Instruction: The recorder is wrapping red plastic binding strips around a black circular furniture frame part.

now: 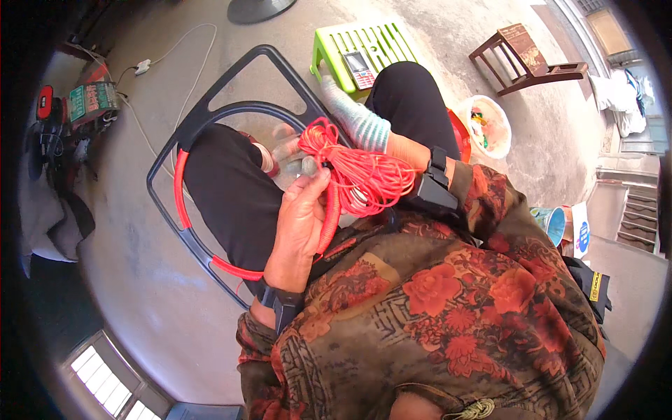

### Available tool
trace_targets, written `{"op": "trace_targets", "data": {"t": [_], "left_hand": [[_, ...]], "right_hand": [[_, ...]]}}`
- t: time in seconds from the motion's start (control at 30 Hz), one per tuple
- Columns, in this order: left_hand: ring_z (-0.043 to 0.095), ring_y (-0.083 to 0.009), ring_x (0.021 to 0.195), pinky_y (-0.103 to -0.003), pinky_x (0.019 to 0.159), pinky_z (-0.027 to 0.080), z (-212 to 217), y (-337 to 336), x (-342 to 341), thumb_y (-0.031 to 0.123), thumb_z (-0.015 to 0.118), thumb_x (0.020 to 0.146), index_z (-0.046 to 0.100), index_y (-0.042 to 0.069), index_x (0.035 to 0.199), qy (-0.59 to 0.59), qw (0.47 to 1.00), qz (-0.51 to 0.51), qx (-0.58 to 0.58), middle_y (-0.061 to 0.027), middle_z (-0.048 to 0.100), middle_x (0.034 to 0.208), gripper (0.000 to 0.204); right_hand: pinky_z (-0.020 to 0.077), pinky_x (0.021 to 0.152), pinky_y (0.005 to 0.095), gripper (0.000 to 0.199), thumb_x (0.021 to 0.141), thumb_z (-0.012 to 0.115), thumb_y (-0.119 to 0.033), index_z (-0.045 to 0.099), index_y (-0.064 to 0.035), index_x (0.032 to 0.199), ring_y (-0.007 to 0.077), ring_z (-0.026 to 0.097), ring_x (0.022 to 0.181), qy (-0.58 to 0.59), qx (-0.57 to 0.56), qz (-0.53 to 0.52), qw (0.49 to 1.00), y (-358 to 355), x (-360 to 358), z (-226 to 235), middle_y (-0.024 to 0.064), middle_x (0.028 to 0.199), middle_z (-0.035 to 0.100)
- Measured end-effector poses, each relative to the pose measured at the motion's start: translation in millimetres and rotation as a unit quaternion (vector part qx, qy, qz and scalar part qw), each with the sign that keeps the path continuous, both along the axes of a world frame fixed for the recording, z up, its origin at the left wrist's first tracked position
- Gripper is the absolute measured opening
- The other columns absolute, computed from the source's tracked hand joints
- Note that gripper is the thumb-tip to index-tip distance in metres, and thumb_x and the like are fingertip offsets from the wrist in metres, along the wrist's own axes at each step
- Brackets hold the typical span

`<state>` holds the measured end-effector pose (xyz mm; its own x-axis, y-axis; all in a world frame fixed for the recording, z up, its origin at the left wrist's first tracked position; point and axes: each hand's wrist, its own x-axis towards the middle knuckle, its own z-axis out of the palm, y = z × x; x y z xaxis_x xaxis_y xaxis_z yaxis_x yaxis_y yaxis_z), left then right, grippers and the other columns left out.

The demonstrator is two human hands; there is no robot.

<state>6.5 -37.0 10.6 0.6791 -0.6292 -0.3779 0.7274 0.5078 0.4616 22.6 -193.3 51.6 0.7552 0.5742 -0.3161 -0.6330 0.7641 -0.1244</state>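
Across my lap lies a dark oval frame (281, 64) with curved inner bars, parts of it tightly wound in red cord. My left hand (302, 210), with grey covers on some fingertips, is closed round a cord-wrapped bar of it, thumb on top. Just right of that hand hangs a thick tied bundle of red cord (367, 178). My right hand (357, 119), in a white and teal striped knit glove, lies beyond the bundle near the frame's edge. Its fingers stretch forward toward the green stool; their undersides are hidden.
Ahead, a lime-green slatted stool (329, 49) bears a keypad phone (358, 70). A wooden stool (528, 59) stands at the far right, near a white bin (497, 143). A white cable with a power strip (143, 67) crosses the floor at the left.
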Motion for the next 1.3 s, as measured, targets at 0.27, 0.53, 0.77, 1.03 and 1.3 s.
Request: {"op": "trace_targets", "data": {"t": [0.27, 0.53, 0.77, 1.03, 1.3], "left_hand": [[0.060, -0.0135, 0.071, -0.025, 0.066, 0.052, -14, -2, 5, 0.009, 0.056, 0.087, 0.056, 0.002, 0.091, -0.020, 0.997, 0.022, 0.075, -0.0066, 0.062, 0.086, 0.008], [0.059, -0.0112, 0.064, -0.023, 0.057, 0.051, -3, -5, -2, 0.011, 0.056, 0.088, 0.057, 0.002, 0.089, -0.012, 0.995, 0.014, 0.097, -0.0057, 0.061, 0.081, 0.009], [0.057, -0.0097, 0.060, -0.021, 0.055, 0.049, -10, 1, 0, 0.017, 0.054, 0.090, 0.058, 0.000, 0.089, -0.069, 0.988, -0.026, 0.137, -0.0051, 0.060, 0.074, 0.017], [0.056, -0.0128, 0.057, -0.025, 0.055, 0.049, -6, 5, -2, 0.021, 0.052, 0.090, 0.058, -0.001, 0.090, -0.048, 0.987, -0.080, 0.133, -0.0075, 0.059, 0.072, 0.022], [0.057, -0.0171, 0.058, -0.028, 0.052, 0.048, -5, 3, 1, 0.023, 0.051, 0.090, 0.055, 0.002, 0.096, -0.040, 0.992, -0.047, 0.110, -0.0106, 0.058, 0.072, 0.022]], "right_hand": [[0.0449, 0.069, 0.0304, 0.050, 0.071, 0.070, -0.040, 0.059, 0.0020, 0.097, 0.0149, 0.057, 0.076, -0.174, -0.676, 0.045, 0.715, -19, -41, -40, 0.0117, 0.081, 0.063], [0.0488, 0.075, 0.0281, 0.041, 0.077, 0.068, -0.031, 0.058, -0.0040, 0.107, 0.0123, 0.060, 0.080, -0.088, -0.448, 0.021, 0.890, -8, -74, -47, 0.0055, 0.091, 0.065], [0.0480, 0.083, 0.0390, 0.034, 0.085, 0.059, -0.028, 0.053, -0.0043, 0.108, 0.0232, 0.060, 0.087, 0.043, -0.171, -0.240, 0.955, -38, -70, -71, 0.0102, 0.093, 0.061], [0.0469, 0.086, 0.0459, 0.036, 0.088, 0.052, -0.031, 0.051, 0.0016, 0.104, 0.0287, 0.058, 0.093, 0.023, -0.141, -0.368, 0.919, -90, -78, -47, 0.0137, 0.096, 0.058], [0.0433, 0.059, 0.0258, 0.045, 0.089, 0.053, -0.037, 0.046, 0.0014, 0.112, 0.0095, 0.048, 0.054, -0.064, -0.112, -0.323, 0.938, -117, -107, -38, 0.0009, 0.069, 0.046]]}}
